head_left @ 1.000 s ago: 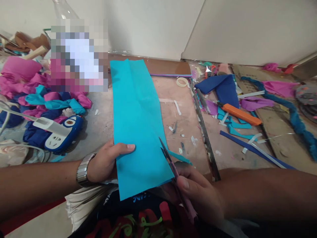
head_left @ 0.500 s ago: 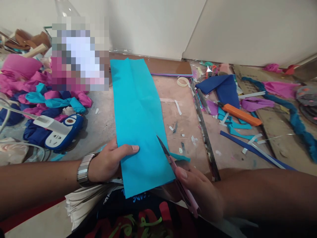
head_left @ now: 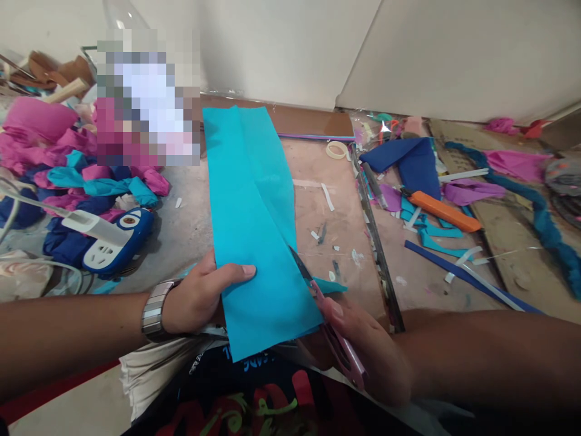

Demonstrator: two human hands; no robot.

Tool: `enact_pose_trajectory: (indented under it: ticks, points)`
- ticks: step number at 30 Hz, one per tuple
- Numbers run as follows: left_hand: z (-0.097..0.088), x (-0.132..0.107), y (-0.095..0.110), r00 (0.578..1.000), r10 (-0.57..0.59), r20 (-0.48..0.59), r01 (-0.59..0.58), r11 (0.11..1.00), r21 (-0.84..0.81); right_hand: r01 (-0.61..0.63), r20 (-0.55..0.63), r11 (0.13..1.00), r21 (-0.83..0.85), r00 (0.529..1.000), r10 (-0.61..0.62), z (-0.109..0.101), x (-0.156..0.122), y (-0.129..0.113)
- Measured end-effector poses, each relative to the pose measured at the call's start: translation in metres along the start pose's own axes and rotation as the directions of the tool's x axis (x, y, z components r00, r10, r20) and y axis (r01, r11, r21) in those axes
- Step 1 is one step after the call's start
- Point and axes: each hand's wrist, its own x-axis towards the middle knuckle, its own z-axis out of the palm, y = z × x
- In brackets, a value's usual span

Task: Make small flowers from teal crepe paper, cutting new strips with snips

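Observation:
A long turquoise sheet (head_left: 254,242), of paper or thin fabric, stretches away from my lap over the table. My left hand (head_left: 200,293) pinches its near left edge, thumb on top and fingers hidden underneath. In my right hand (head_left: 363,339) is a pair of pink-handled scissors (head_left: 342,351). Their blades sit at the sheet's right side, where a slit runs up from the tip toward the middle. A narrow turquoise flap (head_left: 331,286) sticks out to the right of the blades.
On the left are a blue power strip (head_left: 120,242) with a plugged-in charger and a heap of pink and blue crumpled material (head_left: 49,151). To the right lie an orange utility knife (head_left: 442,211), navy strips (head_left: 415,169), a tape roll (head_left: 336,149) and cardboard (head_left: 517,242).
The scissors' blades have closed further, and the slit in the turquoise sheet now shows longer, with the right part separating. My left hand has barely moved.

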Motion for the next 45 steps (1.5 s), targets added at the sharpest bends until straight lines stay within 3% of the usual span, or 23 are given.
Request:
enact_pose_trajectory:
  ticks: [4, 9, 13, 20, 33, 45]
  points:
    - [-0.0028, 0.0028, -0.0033, 1.0, 0.023, 0.016, -0.023, 1.0, -0.015, 0.014, 0.038, 1.0, 0.017, 0.999, -0.015, 0.0014, 0.0002, -0.0012]
    - [-0.0024, 0.0034, -0.004, 1.0, 0.022, 0.013, -0.022, 0.999, -0.029, 0.017, -0.109, 0.998, 0.066, 0.994, -0.009, 0.0068, -0.0024, 0.0015]
    - [-0.0029, 0.0026, -0.0038, 1.0, 0.011, 0.014, -0.011, 1.0, -0.02, -0.032, 0.006, 0.998, 0.051, 0.999, 0.032, 0.0031, -0.0017, 0.0022]
    - [-0.0038, 0.004, -0.0048, 0.998, 0.034, 0.054, -0.031, 0.998, -0.051, -0.034, -0.087, 0.999, 0.041, 0.995, 0.038, 0.0046, -0.0037, 0.0045]
    - [-0.001, 0.0028, -0.003, 0.999, 0.018, 0.051, -0.015, 0.997, -0.073, 0.013, -0.044, 1.0, 0.007, 0.999, -0.012, 0.0044, -0.0033, 0.0036]
    - [-0.0024, 0.0024, -0.0039, 0.999, 0.035, 0.03, -0.033, 0.997, -0.064, -0.017, 0.005, 0.999, 0.028, 1.0, 0.017, -0.0015, -0.0044, 0.0083]
